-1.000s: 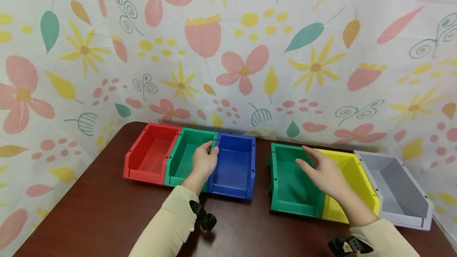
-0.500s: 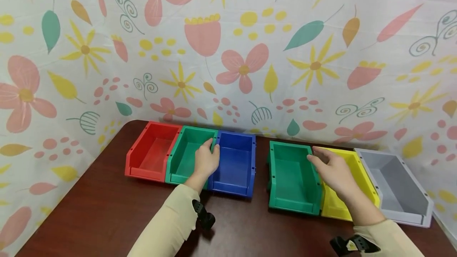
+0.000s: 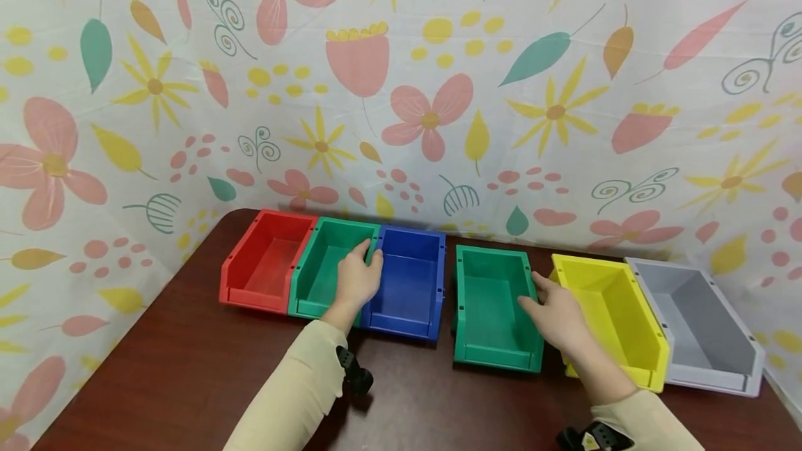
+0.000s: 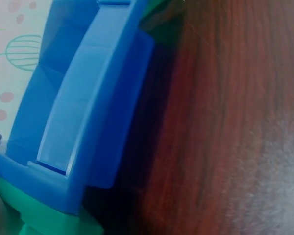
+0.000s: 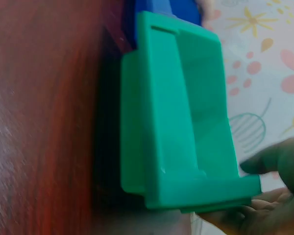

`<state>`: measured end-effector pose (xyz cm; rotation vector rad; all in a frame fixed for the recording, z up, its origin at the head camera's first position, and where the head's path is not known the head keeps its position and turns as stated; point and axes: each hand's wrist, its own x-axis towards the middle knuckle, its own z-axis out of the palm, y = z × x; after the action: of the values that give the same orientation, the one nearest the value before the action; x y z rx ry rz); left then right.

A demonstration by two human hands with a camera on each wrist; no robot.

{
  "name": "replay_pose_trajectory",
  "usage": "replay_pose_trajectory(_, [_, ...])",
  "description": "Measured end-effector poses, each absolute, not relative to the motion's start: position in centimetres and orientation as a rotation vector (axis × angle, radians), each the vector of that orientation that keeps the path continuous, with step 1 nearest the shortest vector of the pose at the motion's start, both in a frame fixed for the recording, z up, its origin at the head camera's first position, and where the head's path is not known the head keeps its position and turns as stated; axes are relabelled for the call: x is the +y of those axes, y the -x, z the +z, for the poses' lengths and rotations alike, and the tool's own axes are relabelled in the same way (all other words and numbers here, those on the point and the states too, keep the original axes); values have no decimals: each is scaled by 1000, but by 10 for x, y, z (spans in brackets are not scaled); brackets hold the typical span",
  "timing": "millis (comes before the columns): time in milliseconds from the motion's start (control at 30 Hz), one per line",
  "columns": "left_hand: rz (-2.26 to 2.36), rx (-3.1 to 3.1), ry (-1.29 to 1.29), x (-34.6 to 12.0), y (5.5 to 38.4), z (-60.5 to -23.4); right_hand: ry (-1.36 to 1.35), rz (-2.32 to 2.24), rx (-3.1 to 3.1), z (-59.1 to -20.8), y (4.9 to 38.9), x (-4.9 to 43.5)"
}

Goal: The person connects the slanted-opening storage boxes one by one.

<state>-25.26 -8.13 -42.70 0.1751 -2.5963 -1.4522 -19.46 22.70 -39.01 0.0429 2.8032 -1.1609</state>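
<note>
My left hand [image 3: 357,277] grips the adjoining walls of the blue storage bin [image 3: 410,287] and the left green storage bin [image 3: 326,273], its thumb on the blue side. In the left wrist view the blue bin's front lip shows large, with only a bit of thumb at the edge. With my right hand [image 3: 559,313] I pinch the right side wall of another green storage bin [image 3: 491,298]. The right wrist view has the thumb [image 5: 269,159] inside that wall and the fingers under its outer side. This bin stands apart from both its neighbours.
A red bin [image 3: 269,263] adjoins the left green one. To the right of my right hand stand a yellow bin [image 3: 608,312] and a grey bin [image 3: 698,322], side by side. All are on a dark wooden table [image 3: 175,367] before a flower-patterned cloth [image 3: 432,33].
The right green bin has moved left with my right hand, away from the yellow bin and closer to the blue one. My left hand has stayed at the blue bin.
</note>
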Motion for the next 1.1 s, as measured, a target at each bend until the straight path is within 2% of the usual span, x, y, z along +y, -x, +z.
replay_pose_trajectory(433, [-1588,-2465,-278,-79,251,-433,-98,-1278,2840,-392,201,220])
replay_pose_trajectory(1100, [-1659,-2434,-270,-82,252,-439,-99,-1403,2774,-377,210,215])
